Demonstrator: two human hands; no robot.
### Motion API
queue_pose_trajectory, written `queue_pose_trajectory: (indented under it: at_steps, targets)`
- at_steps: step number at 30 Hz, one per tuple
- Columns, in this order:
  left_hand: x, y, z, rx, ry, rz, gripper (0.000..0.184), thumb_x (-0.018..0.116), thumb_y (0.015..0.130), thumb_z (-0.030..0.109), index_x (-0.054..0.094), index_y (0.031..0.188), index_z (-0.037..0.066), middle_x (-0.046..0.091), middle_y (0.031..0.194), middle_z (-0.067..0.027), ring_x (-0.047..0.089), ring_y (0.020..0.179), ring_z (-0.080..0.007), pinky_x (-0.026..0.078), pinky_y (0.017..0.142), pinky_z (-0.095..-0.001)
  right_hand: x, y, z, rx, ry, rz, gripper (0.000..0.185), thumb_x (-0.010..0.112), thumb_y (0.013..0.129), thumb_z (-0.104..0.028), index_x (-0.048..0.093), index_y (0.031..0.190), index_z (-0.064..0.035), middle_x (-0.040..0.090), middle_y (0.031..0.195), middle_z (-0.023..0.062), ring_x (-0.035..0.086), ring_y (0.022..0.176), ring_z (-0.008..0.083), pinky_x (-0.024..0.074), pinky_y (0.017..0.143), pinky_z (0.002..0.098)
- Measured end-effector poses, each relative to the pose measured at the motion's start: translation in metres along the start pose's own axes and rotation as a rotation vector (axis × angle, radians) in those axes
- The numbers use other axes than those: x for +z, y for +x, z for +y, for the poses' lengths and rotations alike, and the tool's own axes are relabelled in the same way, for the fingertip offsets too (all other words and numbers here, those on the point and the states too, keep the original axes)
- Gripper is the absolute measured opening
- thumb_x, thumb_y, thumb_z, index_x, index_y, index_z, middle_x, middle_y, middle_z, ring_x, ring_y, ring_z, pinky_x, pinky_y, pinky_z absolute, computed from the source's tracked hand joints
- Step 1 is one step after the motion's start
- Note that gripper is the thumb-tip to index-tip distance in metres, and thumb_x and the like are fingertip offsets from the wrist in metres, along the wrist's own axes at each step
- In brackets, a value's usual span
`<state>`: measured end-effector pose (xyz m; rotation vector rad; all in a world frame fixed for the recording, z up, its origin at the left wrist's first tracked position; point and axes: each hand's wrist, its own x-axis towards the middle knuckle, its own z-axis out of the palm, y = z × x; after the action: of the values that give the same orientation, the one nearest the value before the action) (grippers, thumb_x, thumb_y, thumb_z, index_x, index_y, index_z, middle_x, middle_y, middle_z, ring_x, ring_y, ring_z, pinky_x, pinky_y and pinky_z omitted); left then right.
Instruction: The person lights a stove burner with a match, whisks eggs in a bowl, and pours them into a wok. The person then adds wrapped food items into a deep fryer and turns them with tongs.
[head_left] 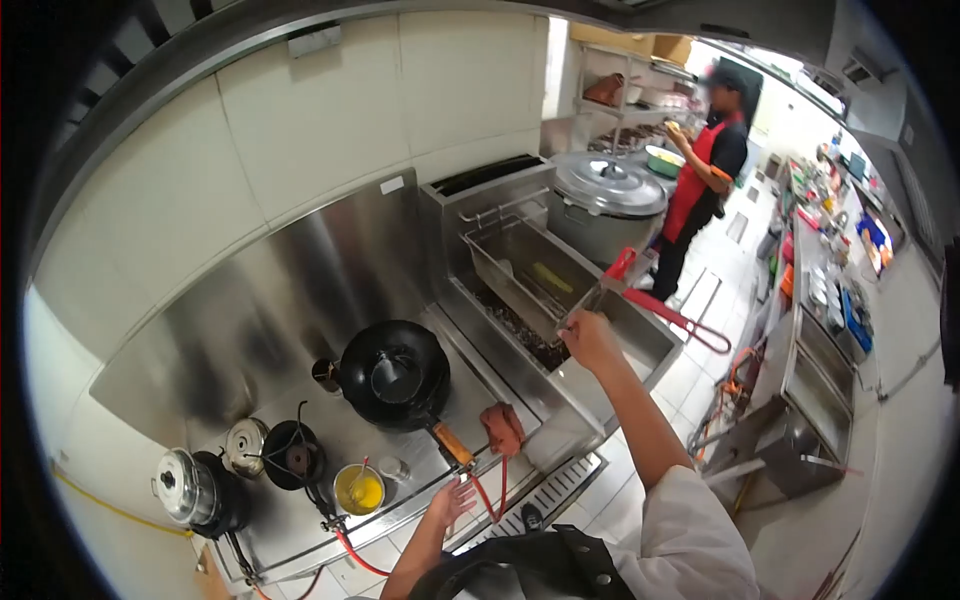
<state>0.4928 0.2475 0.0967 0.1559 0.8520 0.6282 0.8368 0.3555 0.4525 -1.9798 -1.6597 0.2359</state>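
Two lidded pots (185, 487) at far left on the steel surface (275, 525), then one bowl (338, 492) with yellow liquid and a spoon, set near the front edge. More to the right and further back, a black wok (395, 375), with its wooden handle (453, 443) directed toward the front. Left hand (455, 500) open and without load, just below the end of this handle, near a red hose (487, 497). Next, a crumpled reddish cloth (502, 428), lying beside the wok handle. After it, the fryer basket (497, 265), placed at the fryer (570, 440), with some yellow food inside. Right hand (590, 338) beside the near end of the basket, fingers curled together; cannot tell what exactly is gripped. By its look, stiff and rather light, but probably hot and greasy, therefore slippery on bare metal; better to take hold by the red handle (675, 316), reaching out to the right. Behind, a co-worker in a red apron (694, 190).
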Motion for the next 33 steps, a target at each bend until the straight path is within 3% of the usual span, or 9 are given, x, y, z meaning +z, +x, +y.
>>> queue_pose_trajectory:
  at_steps: [5, 8, 14, 18, 20, 22, 25, 28, 33]
  targets:
    - [0.047, 0.054, 0.005, 0.223, -0.260, 0.043, 0.025, 0.052, 0.088, 0.032, 0.054, 0.103, 0.013, 0.059, 0.101, -0.0071, 0.055, 0.092, -0.0268, 0.046, 0.079, -0.0466, 0.050, 0.129, 0.033, -0.034, -0.151, 0.022, 0.020, 0.054, 0.083, -0.018, 0.065, 0.084, -0.0009, 0.064, 0.084, 0.0239, 0.062, 0.082, 0.0378, 0.0492, 0.074, 0.0459]
    - [0.065, 0.061, 0.008, 0.299, -0.336, 0.042, 0.022, 0.047, 0.090, 0.029, 0.054, 0.099, 0.010, 0.060, 0.094, -0.0089, 0.057, 0.085, -0.0261, 0.049, 0.073, -0.0435, 0.109, 0.229, 0.062, 0.189, -0.440, -0.582, 0.023, 0.052, 0.085, -0.012, 0.064, 0.102, -0.0021, 0.062, 0.104, 0.0219, 0.062, 0.092, 0.0339, 0.0488, 0.075, 0.0463]
    - [0.078, 0.069, 0.007, 0.353, -0.384, 0.203, 0.019, 0.050, 0.089, 0.023, 0.053, 0.097, 0.007, 0.060, 0.088, -0.0074, 0.058, 0.078, -0.0235, 0.051, 0.068, -0.0390, 0.094, 0.246, 0.043, 0.048, -0.565, -0.991, 0.028, 0.055, 0.085, -0.026, 0.069, 0.088, -0.0021, 0.066, 0.094, 0.0160, 0.063, 0.083, 0.0305, 0.0484, 0.076, 0.0460]
    - [0.075, 0.082, 0.007, 0.380, -0.338, 0.231, 0.018, 0.051, 0.090, 0.024, 0.054, 0.096, 0.007, 0.060, 0.084, -0.0060, 0.056, 0.076, -0.0224, 0.050, 0.069, -0.0384, 0.133, 0.285, 0.071, 0.033, -0.546, -0.986, 0.025, 0.064, 0.080, -0.028, 0.071, 0.084, -0.0048, 0.068, 0.089, 0.0130, 0.064, 0.082, 0.0272, 0.0484, 0.075, 0.0453]
    - [0.082, 0.079, 0.019, 0.301, -0.304, 0.263, 0.018, 0.052, 0.091, 0.026, 0.053, 0.091, 0.008, 0.057, 0.075, -0.0055, 0.055, 0.069, -0.0211, 0.050, 0.063, -0.0380, 0.108, 0.285, 0.046, -0.045, -0.738, -0.948, 0.026, 0.062, 0.081, -0.020, 0.068, 0.102, -0.0062, 0.063, 0.110, 0.0141, 0.061, 0.098, 0.0326, 0.0484, 0.083, 0.0469]
    - [0.074, 0.081, 0.030, 0.194, -0.266, 0.155, 0.018, 0.052, 0.091, 0.026, 0.052, 0.088, 0.008, 0.054, 0.071, -0.0057, 0.055, 0.065, -0.0204, 0.050, 0.059, -0.0376, 0.056, 0.269, 0.010, -0.180, -0.913, -0.972, 0.020, 0.062, 0.079, -0.021, 0.071, 0.087, -0.0051, 0.068, 0.096, 0.0120, 0.065, 0.084, 0.0258, 0.0504, 0.075, 0.0434]
    - [0.084, 0.087, 0.039, 0.271, -0.211, 0.229, 0.020, 0.059, 0.087, 0.025, 0.050, 0.081, 0.008, 0.052, 0.064, -0.0037, 0.053, 0.057, -0.0171, 0.048, 0.052, -0.0344, 0.034, 0.268, 0.007, -0.103, -0.847, -0.692, 0.017, 0.063, 0.076, -0.017, 0.071, 0.083, -0.0038, 0.067, 0.096, 0.0145, 0.065, 0.084, 0.0298, 0.0506, 0.076, 0.0428]
    - [0.058, 0.098, 0.039, 0.292, -0.077, 0.260, 0.021, 0.063, 0.083, 0.019, 0.048, 0.071, 0.009, 0.046, 0.053, -0.0011, 0.048, 0.045, -0.0144, 0.044, 0.043, -0.0297, -0.047, 0.193, -0.013, -0.135, -0.569, -0.340, 0.022, 0.055, 0.079, -0.008, 0.067, 0.096, -0.0035, 0.060, 0.112, 0.0180, 0.059, 0.102, 0.0338, 0.0497, 0.082, 0.0428]
    - [0.065, 0.061, 0.038, 0.484, 0.162, 0.284, 0.018, 0.062, 0.078, 0.008, 0.049, 0.066, 0.007, 0.047, 0.051, -0.0015, 0.045, 0.041, -0.0125, 0.040, 0.039, -0.0273, -0.158, 0.064, -0.018, -0.114, -0.351, -0.007, 0.016, 0.051, 0.080, -0.007, 0.060, 0.089, 0.0020, 0.061, 0.097, 0.0244, 0.058, 0.094, 0.0395, 0.0466, 0.079, 0.0445]
